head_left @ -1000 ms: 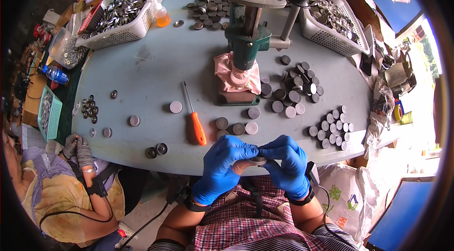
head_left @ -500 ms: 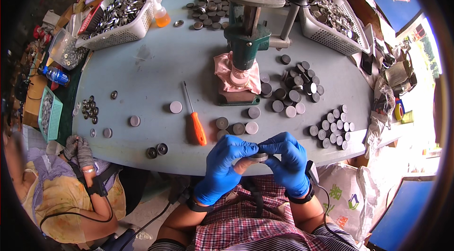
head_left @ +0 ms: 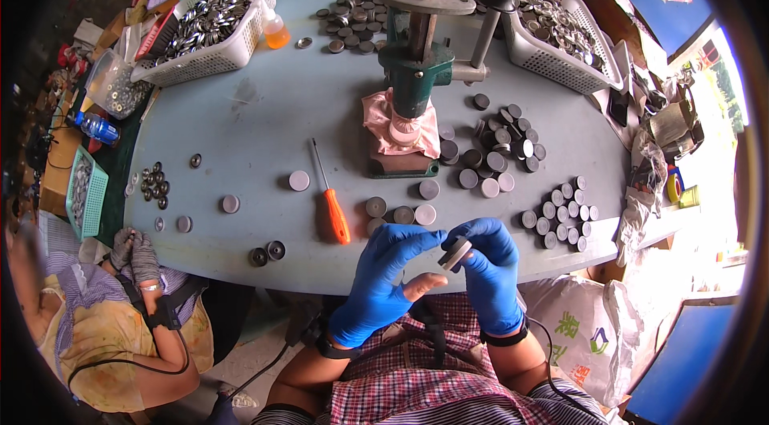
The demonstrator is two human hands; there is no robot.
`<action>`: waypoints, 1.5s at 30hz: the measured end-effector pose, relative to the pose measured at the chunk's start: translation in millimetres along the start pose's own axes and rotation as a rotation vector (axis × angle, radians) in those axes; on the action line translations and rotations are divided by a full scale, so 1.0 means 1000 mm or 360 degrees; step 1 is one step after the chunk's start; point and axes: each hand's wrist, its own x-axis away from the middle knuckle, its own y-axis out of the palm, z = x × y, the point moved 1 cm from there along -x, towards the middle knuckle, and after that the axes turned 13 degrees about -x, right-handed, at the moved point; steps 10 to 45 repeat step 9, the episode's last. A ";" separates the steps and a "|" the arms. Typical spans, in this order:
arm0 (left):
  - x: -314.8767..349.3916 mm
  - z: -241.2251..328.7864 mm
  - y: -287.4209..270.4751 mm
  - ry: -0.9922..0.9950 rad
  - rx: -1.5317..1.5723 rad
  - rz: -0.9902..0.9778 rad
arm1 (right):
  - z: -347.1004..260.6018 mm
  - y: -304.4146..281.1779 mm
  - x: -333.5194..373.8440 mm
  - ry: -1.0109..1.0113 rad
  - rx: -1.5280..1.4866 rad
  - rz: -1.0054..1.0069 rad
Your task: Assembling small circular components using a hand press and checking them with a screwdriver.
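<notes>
Above the table's near edge, my right hand (head_left: 490,273) in a blue glove pinches a round grey disc (head_left: 456,253), tilted up on edge between thumb and fingers. Just left of it, my left hand (head_left: 384,277), gloved in blue with the thumb tip bare, is open. Its thumb and forefinger are spread apart, close to the disc. Beyond my hands stands a green hand press (head_left: 416,72), a pink cloth (head_left: 376,116) wrapped round its base. Similar dark discs (head_left: 376,207) lie between the press and my hands. An orange-handled screwdriver (head_left: 336,217) rests left of them.
More discs form a pile (head_left: 509,136) right of the press and a standing group (head_left: 563,213) near the right edge. White baskets of metal parts stand at back left (head_left: 200,64) and back right (head_left: 553,64). At left sits another person (head_left: 128,321) with grey-gloved hands at the table edge.
My left fingers have come off the disc and spread apart. My right hand now holds it alone, turned from lying flat to tilted on edge.
</notes>
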 end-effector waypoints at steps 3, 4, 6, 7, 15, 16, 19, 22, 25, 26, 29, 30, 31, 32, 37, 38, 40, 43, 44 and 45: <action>-0.002 0.000 0.001 -0.0042 -0.0066 -0.0110 | 0.000 -0.006 -0.003 0.0400 -0.0238 -0.0002; -0.002 -0.001 0.002 -0.0041 -0.0084 -0.0153 | 0.002 -0.007 -0.002 0.0463 -0.0161 0.0008; -0.001 -0.004 0.003 -0.0046 -0.0062 -0.0153 | 0.000 -0.002 0.000 0.0540 -0.0210 0.0009; 0.000 -0.006 0.003 -0.0053 -0.0042 -0.0150 | -0.001 0.000 0.001 0.0620 -0.0259 0.0005; 0.003 -0.009 0.003 -0.0050 -0.0034 -0.0147 | -0.003 0.003 0.002 0.0630 -0.0190 0.0021; 0.003 -0.009 0.003 -0.0050 -0.0034 -0.0147 | -0.003 0.003 0.002 0.0630 -0.0190 0.0021; 0.003 -0.009 0.003 -0.0050 -0.0034 -0.0147 | -0.003 0.003 0.002 0.0630 -0.0190 0.0021; 0.003 -0.009 0.003 -0.0050 -0.0034 -0.0147 | -0.003 0.003 0.002 0.0630 -0.0190 0.0021; 0.003 -0.009 0.003 -0.0050 -0.0034 -0.0147 | -0.003 0.003 0.002 0.0630 -0.0190 0.0021; 0.003 -0.009 0.003 -0.0050 -0.0034 -0.0147 | -0.003 0.003 0.002 0.0630 -0.0190 0.0021; 0.003 -0.009 0.003 -0.0050 -0.0034 -0.0147 | -0.003 0.003 0.002 0.0630 -0.0190 0.0021; 0.003 -0.009 0.003 -0.0050 -0.0034 -0.0147 | -0.003 0.003 0.002 0.0630 -0.0190 0.0021; 0.003 -0.009 0.003 -0.0050 -0.0034 -0.0147 | -0.003 0.003 0.002 0.0630 -0.0190 0.0021; 0.003 -0.009 0.003 -0.0050 -0.0034 -0.0147 | -0.003 0.003 0.002 0.0630 -0.0190 0.0021; 0.003 -0.009 0.003 -0.0050 -0.0034 -0.0147 | -0.003 0.003 0.002 0.0630 -0.0190 0.0021; 0.003 -0.009 0.003 -0.0050 -0.0034 -0.0147 | -0.003 0.003 0.002 0.0630 -0.0190 0.0021; 0.003 -0.009 0.003 -0.0050 -0.0034 -0.0147 | -0.003 0.003 0.002 0.0630 -0.0190 0.0021; 0.003 -0.009 0.003 -0.0050 -0.0034 -0.0147 | -0.003 0.003 0.002 0.0630 -0.0190 0.0021; 0.003 -0.009 0.003 -0.0050 -0.0034 -0.0147 | -0.003 0.003 0.002 0.0630 -0.0190 0.0021; 0.003 -0.009 0.003 -0.0050 -0.0034 -0.0147 | -0.003 0.003 0.002 0.0630 -0.0190 0.0021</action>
